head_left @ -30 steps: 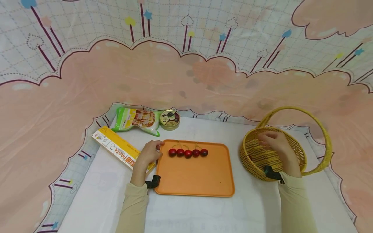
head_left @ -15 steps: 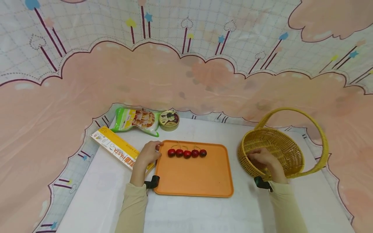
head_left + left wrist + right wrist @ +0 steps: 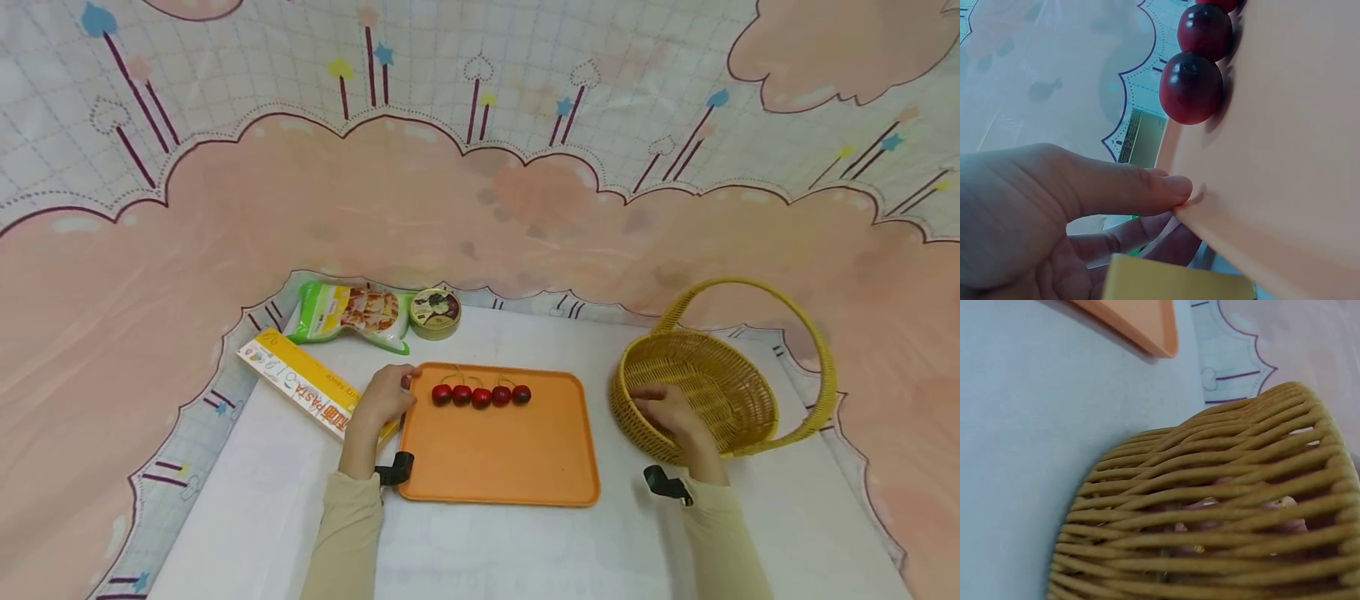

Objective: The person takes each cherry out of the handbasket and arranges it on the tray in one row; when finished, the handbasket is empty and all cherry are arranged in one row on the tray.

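An orange tray (image 3: 498, 458) lies on the white table. Along its far part sits a row of several dark red cherries (image 3: 481, 397), stems pointing away. My left hand (image 3: 381, 400) pinches the tray's left rim; the left wrist view shows the thumb (image 3: 1138, 190) on top and fingers below the edge. To the right stands a yellow woven basket (image 3: 720, 362) with a tall handle. My right hand (image 3: 671, 412) reaches inside it, fingers down by the left inner wall. Through the weave (image 3: 1210, 519) in the right wrist view only bits of that hand show; I cannot tell whether it holds anything.
A yellow and white pasta box (image 3: 307, 379) lies left of the tray, partly behind my left hand. Behind it are a green food packet (image 3: 356, 312) and a round tin (image 3: 435, 312). A patterned pink cloth (image 3: 375, 208) hangs at the back.
My right hand has moved from the middle of the basket leftward and nearer me, to its left inner wall. My left hand keeps its hold on the tray.
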`<state>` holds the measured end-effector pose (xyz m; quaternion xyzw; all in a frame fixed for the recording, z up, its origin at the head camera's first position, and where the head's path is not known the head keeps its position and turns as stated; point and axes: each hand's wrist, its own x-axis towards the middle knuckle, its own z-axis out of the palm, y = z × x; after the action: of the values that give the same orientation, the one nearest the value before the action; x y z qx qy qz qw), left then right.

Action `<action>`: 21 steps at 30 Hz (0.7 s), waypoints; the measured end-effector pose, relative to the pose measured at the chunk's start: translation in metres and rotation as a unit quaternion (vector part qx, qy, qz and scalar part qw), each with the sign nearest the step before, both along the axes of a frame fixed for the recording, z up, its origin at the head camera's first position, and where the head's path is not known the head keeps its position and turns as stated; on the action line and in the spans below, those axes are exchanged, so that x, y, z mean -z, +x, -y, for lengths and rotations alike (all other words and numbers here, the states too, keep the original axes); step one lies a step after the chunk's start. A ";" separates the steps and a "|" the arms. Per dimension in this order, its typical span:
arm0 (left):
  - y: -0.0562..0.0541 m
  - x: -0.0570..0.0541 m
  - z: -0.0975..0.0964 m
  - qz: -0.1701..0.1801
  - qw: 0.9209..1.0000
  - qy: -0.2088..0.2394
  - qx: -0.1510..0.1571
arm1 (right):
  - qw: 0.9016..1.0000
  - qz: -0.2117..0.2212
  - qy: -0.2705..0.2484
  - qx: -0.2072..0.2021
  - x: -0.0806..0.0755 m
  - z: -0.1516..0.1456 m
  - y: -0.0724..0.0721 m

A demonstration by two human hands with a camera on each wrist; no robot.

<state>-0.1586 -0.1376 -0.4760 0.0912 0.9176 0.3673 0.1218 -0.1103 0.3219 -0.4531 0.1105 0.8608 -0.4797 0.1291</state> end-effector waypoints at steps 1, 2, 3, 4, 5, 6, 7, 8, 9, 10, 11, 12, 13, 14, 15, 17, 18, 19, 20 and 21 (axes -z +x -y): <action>-0.001 0.000 0.000 0.001 1.000 0.000 -0.001 | 1.000 -0.004 -0.005 -0.001 0.000 0.000 0.000; -0.001 -0.001 0.000 0.002 1.000 0.000 -0.003 | 1.000 -0.008 -0.012 0.000 0.000 0.000 0.001; -0.001 -0.002 0.000 0.003 1.000 0.000 -0.004 | 1.000 -0.011 -0.014 0.003 0.000 -0.001 0.001; -0.001 -0.002 -0.001 0.006 1.000 0.001 -0.005 | 1.000 -0.010 -0.016 0.007 0.001 -0.001 0.002; -0.001 -0.003 -0.001 0.008 1.000 0.000 -0.004 | 1.000 -0.013 -0.011 0.002 0.000 -0.002 0.002; -0.002 -0.004 -0.002 0.009 1.000 0.001 -0.003 | 1.000 -0.017 -0.008 0.003 0.000 -0.002 0.003; -0.001 -0.003 -0.002 0.011 1.000 0.003 -0.004 | 1.000 -0.019 -0.007 0.004 0.000 -0.002 0.002; -0.001 -0.003 -0.002 0.013 1.000 0.005 -0.005 | 1.000 -0.022 -0.008 0.008 0.001 -0.003 0.002; 0.000 -0.003 -0.003 0.014 1.000 0.006 -0.006 | 1.000 -0.026 -0.008 0.009 0.002 -0.003 0.002; 0.000 -0.002 -0.003 0.016 1.000 0.005 -0.007 | 0.999 -0.031 -0.010 0.010 0.002 -0.002 0.002; 0.000 -0.001 -0.003 0.017 1.000 0.002 -0.009 | 0.999 -0.035 -0.010 0.007 0.002 -0.003 0.002; 0.000 -0.001 -0.003 0.019 1.000 0.003 -0.012 | 0.999 -0.038 -0.013 0.009 0.003 -0.002 0.002; 0.000 0.000 -0.003 0.018 1.000 0.001 -0.011 | 0.999 -0.041 -0.013 0.007 0.003 -0.003 0.002; 0.000 0.000 -0.003 0.018 1.000 0.001 -0.010 | 0.999 -0.044 -0.014 0.009 0.003 -0.003 0.003; -0.001 0.000 -0.004 0.016 1.000 0.000 -0.009 | 0.999 -0.046 -0.015 0.011 0.003 -0.003 0.003; -0.002 0.000 -0.004 0.009 1.000 0.002 -0.007 | 0.998 -0.050 -0.014 0.017 0.003 -0.003 0.003; -0.003 0.000 -0.004 0.005 1.000 0.004 -0.005 | 0.998 -0.054 -0.013 0.022 0.003 -0.003 0.003; -0.003 0.000 -0.003 0.000 1.000 0.003 -0.003 | 0.998 -0.056 -0.013 0.028 0.004 -0.003 0.004; -0.003 0.001 -0.003 -0.002 1.000 0.004 -0.003 | 0.998 -0.058 -0.015 0.037 0.004 -0.002 0.004; -0.002 0.001 -0.003 -0.002 1.000 0.004 -0.003 | 0.997 -0.059 -0.017 0.041 0.005 -0.002 0.003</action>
<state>-0.1607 -0.1348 -0.4766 0.0895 0.9166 0.3712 0.1185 -0.1068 0.3237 -0.4581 0.1148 0.8533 -0.5051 0.0605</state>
